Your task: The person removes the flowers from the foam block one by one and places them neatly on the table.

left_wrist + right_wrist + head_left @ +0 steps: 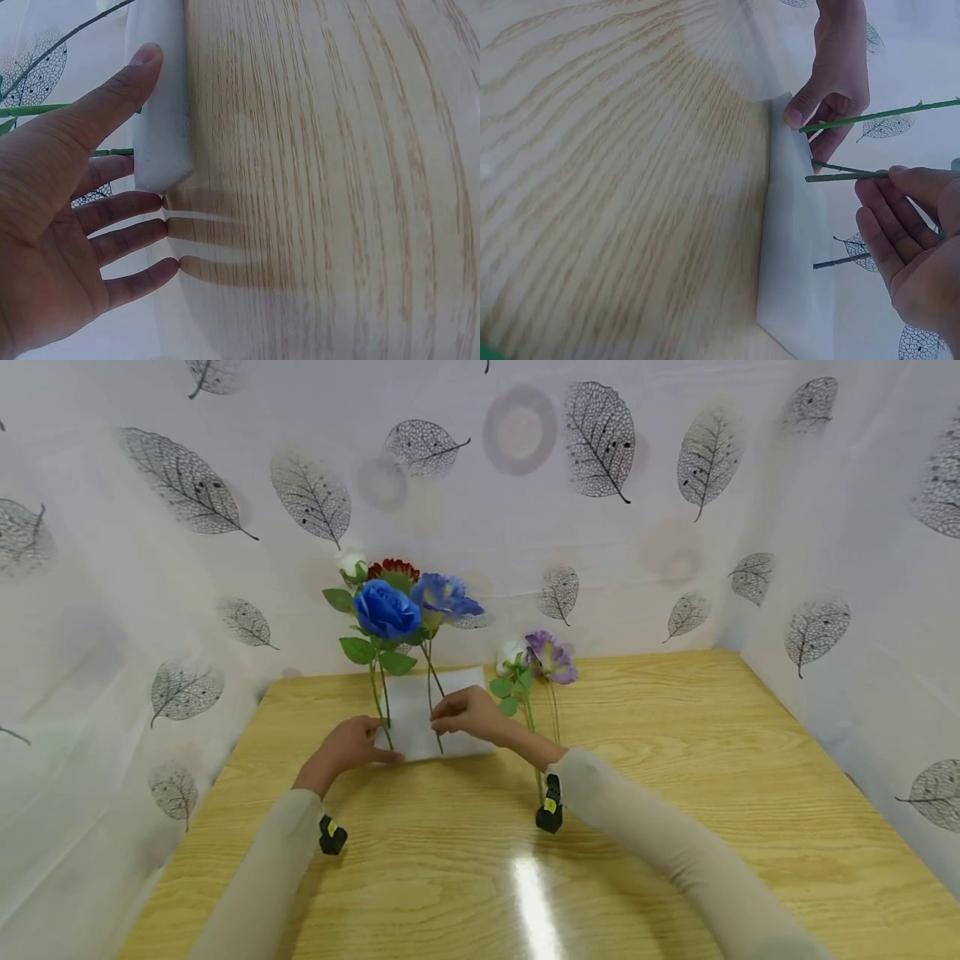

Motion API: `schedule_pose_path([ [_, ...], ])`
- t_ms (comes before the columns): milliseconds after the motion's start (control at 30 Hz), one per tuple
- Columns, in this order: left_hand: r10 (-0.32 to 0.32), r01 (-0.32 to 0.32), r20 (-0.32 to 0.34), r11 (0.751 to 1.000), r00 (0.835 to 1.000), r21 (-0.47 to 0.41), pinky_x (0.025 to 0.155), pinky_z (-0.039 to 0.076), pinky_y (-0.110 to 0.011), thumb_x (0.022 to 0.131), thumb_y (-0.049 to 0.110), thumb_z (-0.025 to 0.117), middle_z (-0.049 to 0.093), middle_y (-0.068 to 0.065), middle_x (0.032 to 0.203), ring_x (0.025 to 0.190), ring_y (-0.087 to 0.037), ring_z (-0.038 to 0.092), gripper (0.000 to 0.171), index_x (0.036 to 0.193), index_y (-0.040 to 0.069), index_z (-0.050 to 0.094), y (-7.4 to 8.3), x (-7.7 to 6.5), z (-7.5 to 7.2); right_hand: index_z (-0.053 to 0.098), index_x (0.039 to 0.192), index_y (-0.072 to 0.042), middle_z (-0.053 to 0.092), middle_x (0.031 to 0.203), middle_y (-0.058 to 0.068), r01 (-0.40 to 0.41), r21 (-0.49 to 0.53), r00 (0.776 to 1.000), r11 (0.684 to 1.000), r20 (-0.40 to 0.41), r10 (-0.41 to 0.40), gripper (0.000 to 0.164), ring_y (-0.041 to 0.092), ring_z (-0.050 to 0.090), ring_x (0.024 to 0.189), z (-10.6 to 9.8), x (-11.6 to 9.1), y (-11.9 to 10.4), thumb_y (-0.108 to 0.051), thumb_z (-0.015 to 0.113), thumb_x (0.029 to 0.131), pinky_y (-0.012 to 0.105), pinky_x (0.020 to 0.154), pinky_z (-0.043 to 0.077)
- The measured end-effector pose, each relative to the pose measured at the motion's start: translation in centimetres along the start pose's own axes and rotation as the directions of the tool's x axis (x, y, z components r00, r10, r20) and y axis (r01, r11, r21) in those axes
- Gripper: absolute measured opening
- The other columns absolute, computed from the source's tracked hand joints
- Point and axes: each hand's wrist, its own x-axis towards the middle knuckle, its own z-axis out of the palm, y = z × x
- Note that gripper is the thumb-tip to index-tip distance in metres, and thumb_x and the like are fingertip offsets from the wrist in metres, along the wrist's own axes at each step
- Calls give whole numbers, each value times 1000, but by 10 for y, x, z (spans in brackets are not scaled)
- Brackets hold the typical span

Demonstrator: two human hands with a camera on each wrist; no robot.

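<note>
A white foam-like block (pixel 408 702) lies near the table's back edge with several artificial flower stems standing at it. My left hand (pixel 348 745) holds its left end, the thumb across the front and the fingers behind, fingertips on the table in the left wrist view. Between thumb and fingers, my right hand (pixel 474 714) pinches a thin green flower stem (pixel 840 178). Its lower end is over the block; whether it is inserted, I cannot tell. Above are a blue rose (pixel 386 610), a violet-blue flower (pixel 447 597), a red flower (pixel 393 570) and a white rose (pixel 351 562).
Right of the block, a purple flower (pixel 552 658) and another white rose (pixel 511 656) lie with their stems toward the front, partly beneath my right forearm. A leaf-printed white curtain (pixel 480 510) surrounds the wooden table (pixel 675 743) at the back and sides.
</note>
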Motion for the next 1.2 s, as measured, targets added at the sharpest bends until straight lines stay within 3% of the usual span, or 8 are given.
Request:
schedule_pose_path([
  [200, 3, -3, -2, 1000, 1000, 0, 89, 49, -43, 76, 55, 86, 64, -15, 121, 101, -25, 54, 95, 146, -1, 53, -2, 0, 0, 71, 110, 14, 77, 93, 22, 23, 14, 999, 1000, 28, -24, 23, 35, 74, 87, -14, -6, -2, -3, 71, 94, 58, 84, 58],
  [433, 14, -14, -1, 1000, 1000, -14, 77, 39, -39, 77, 52, 87, 52, -8, 97, 92, -24, 47, 93, 146, 0, 53, -1, -1, -1, 74, 108, 9, 78, 92, 17, 13, -68, 1000, 998, 20, -12, 20, 21, 74, 82, -35, -17, -3, -7, 71, 95, 50, 82, 61],
  [667, 16, -16, 4, 1000, 1000, -14, 92, 49, -46, 76, 56, 86, 63, -17, 122, 106, -28, 55, 96, 147, 0, 52, -3, 0, 0, 74, 110, 10, 78, 94, 17, -19, -80, 1000, 997, 9, 20, 22, 18, 75, 83, -52, -32, -1, -6, 71, 95, 39, 81, 63],
  [800, 15, -15, 6, 1000, 1000, -11, 105, 48, -55, 76, 57, 85, 59, -23, 140, 122, -35, 57, 98, 148, 0, 51, -4, 1, 1, 74, 112, 8, 78, 96, 18, -30, -79, 1000, 996, 0, 30, 23, 19, 75, 84, -62, -40, 2, -7, 71, 95, 40, 82, 62],
  [967, 14, -14, 12, 1000, 1000, -14, 107, 46, -57, 76, 58, 85, 56, -25, 143, 128, -40, 55, 99, 148, -1, 51, -4, 1, 1, 75, 113, 5, 78, 96, 18, -39, -106, 999, 994, -12, 37, 24, 19, 76, 85, -74, -51, 4, -10, 73, 94, 46, 83, 62],
  [1200, 16, -16, 15, 1000, 1000, -13, 103, 48, -54, 77, 56, 85, 60, -23, 136, 118, -34, 57, 98, 148, -1, 50, -2, -2, 0, 76, 110, 1, 75, 101, 27, -66, -115, 998, 991, -5, 66, 20, 24, 75, 88, -91, -66, 9, -12, 71, 96, 54, 87, 59],
])
